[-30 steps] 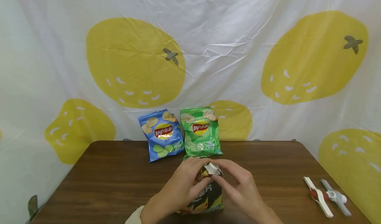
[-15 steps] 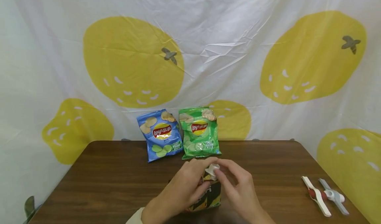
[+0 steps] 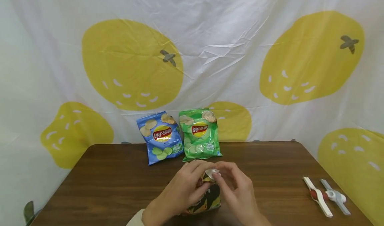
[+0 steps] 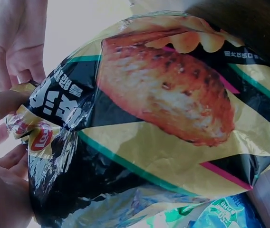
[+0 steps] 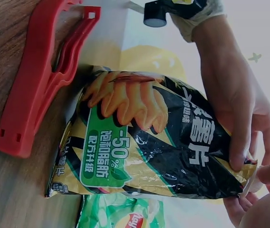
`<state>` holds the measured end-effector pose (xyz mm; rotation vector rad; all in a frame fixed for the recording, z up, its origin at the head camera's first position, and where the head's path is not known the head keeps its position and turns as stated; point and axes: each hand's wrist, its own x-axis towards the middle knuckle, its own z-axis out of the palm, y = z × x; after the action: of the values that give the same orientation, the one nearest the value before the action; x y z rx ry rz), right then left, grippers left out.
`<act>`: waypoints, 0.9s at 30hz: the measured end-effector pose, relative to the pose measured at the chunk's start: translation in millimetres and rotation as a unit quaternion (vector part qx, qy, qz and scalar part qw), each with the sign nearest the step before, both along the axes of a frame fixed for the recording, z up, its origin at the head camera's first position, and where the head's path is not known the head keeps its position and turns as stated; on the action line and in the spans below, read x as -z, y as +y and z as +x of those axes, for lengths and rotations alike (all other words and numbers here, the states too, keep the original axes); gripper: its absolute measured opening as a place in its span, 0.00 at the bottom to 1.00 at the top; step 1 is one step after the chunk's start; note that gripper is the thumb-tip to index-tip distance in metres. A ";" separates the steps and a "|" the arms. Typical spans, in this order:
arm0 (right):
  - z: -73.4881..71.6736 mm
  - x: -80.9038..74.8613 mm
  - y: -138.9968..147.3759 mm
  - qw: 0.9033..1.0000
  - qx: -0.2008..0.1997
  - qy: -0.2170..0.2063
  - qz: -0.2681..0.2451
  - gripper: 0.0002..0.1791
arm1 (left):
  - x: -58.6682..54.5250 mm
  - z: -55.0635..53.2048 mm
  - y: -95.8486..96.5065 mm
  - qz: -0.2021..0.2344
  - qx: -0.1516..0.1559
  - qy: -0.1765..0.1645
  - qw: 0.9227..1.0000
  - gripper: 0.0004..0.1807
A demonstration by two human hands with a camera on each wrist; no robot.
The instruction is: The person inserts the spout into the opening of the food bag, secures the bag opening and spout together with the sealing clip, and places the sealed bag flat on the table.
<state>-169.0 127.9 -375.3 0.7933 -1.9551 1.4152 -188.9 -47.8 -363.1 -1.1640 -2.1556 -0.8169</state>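
A black and gold chip bag (image 3: 210, 199) stands on the table between my hands, its top crumpled. My left hand (image 3: 180, 187) grips the bag's upper part from the left. On the other side, my right hand (image 3: 240, 191) pinches the folded top edge, where a bit of white lining shows. In the right wrist view, the bag's printed front (image 5: 139, 147) shows, with fingers of both hands meeting at its top. A red plastic bag clip (image 5: 23, 99) lies on the table near the bag's base in that view; in the head view I cannot see it.
A blue Lay's bag (image 3: 160, 137) and a green Lay's bag (image 3: 200, 134) lean against the lemon-patterned cloth (image 3: 222, 76) at the back. Toward the right edge of the wooden table (image 3: 114, 182) lie a white clip (image 3: 318, 197) and a grey clip (image 3: 334, 196).
The white lining at the bag's top shows less than before, as the edge is folded down between my fingers. My right thumb has come onto that edge. The bag stays in place.
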 end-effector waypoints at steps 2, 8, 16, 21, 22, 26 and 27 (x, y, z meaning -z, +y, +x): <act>0.9 1.8 -2.1 1.000 -0.006 0.026 -0.006 0.17 | 0.9 -0.2 0.4 0.003 -0.004 0.009 1.000 0.21; 10.8 -10.8 -9.6 0.996 -0.019 0.082 -0.025 0.16 | 3.4 -1.7 1.9 0.007 -0.030 0.056 0.998 0.22; 17.6 -21.7 -13.7 0.996 -0.056 0.042 -0.049 0.21 | 3.9 -2.8 0.5 0.019 -0.031 0.057 0.998 0.25; 19.3 -20.3 -17.3 0.998 -0.017 0.046 -0.033 0.22 | 4.6 -1.4 1.2 0.032 -0.026 0.056 0.998 0.25; 19.5 -20.6 -17.7 0.999 0.000 0.049 -0.020 0.23 | 4.1 -0.9 1.4 0.038 -0.023 0.050 0.998 0.24; 20.4 -23.3 -17.7 0.995 0.073 0.057 0.027 0.22 | 0.7 0.8 1.3 0.060 -0.009 0.006 0.998 0.25; 20.4 -23.4 -17.4 0.995 0.080 0.057 0.028 0.22 | -0.4 1.5 1.1 0.064 -0.006 -0.008 0.998 0.25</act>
<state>-148.6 110.4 -351.9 0.7084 -1.9303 1.2001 -187.4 -46.7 -362.7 -1.0820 -2.0892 -0.9469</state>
